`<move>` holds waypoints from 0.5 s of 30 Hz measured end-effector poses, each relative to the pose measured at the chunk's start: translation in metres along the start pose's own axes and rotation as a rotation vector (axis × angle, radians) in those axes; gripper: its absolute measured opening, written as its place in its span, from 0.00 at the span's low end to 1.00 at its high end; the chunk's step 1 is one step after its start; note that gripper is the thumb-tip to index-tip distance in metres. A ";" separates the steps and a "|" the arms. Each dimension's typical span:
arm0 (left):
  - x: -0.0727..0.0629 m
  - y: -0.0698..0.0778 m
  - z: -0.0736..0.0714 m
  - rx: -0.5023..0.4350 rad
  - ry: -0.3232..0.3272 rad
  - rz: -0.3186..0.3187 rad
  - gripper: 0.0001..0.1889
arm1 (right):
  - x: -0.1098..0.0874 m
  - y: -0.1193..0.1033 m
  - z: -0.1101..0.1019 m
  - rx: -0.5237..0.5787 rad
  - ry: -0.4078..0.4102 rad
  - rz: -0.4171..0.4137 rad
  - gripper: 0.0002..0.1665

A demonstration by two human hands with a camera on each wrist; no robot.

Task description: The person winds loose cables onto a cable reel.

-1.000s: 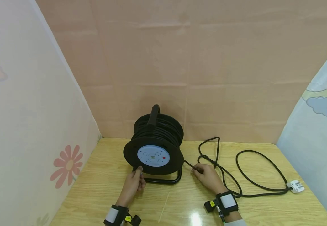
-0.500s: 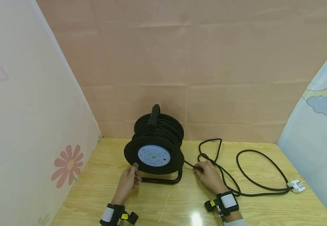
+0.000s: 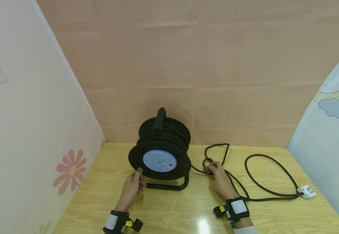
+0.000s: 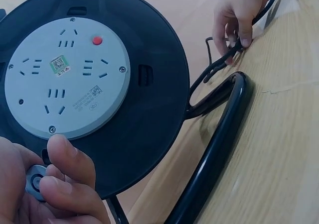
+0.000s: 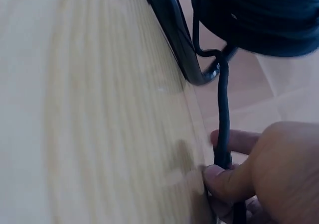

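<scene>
A black cable reel [image 3: 163, 148] stands on the table, cable wound between its two discs. Its front disc carries a pale socket panel [image 4: 67, 77] with a red button. My left hand [image 3: 132, 187] is at the disc's lower left edge, fingers curled round a small grey knob [image 4: 36, 182], which they partly hide. To the reel's right, my right hand [image 3: 218, 178] pinches the black cable [image 5: 224, 109] between thumb and fingers, low over the table. From the reel to this hand the cable sags slightly.
Loose cable loops [image 3: 239, 185] lie right of my right hand and lead to a white plug [image 3: 306, 192] near the table's right side. A tubular stand [image 3: 169, 187] supports the reel. Behind rises a brown papered wall [image 3: 216, 81].
My left hand has shifted slightly left and up with the knob, and the disc has turned a little. My right hand has moved slightly right and back along the cable, which now hangs slacker.
</scene>
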State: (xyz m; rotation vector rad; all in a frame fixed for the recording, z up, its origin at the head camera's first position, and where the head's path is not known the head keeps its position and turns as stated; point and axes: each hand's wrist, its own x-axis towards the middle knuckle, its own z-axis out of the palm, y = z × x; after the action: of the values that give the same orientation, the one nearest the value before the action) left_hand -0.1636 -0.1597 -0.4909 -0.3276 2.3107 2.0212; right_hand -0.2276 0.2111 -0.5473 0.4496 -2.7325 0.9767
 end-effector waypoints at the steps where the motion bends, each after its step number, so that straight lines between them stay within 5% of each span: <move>1: 0.000 0.001 -0.001 -0.004 0.001 0.001 0.27 | 0.000 0.001 -0.001 0.019 -0.010 0.028 0.20; 8: 0.002 0.003 -0.004 -0.013 0.004 0.015 0.27 | 0.005 0.004 -0.007 0.128 0.015 0.167 0.30; 15: 0.002 0.006 -0.005 -0.007 0.015 0.008 0.27 | 0.005 0.006 -0.007 0.002 0.099 0.110 0.21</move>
State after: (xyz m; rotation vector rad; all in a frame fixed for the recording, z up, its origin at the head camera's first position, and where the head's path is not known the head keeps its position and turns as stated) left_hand -0.1657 -0.1645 -0.4847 -0.3358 2.3184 2.0378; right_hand -0.2339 0.2188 -0.5441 0.2468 -2.6916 0.9992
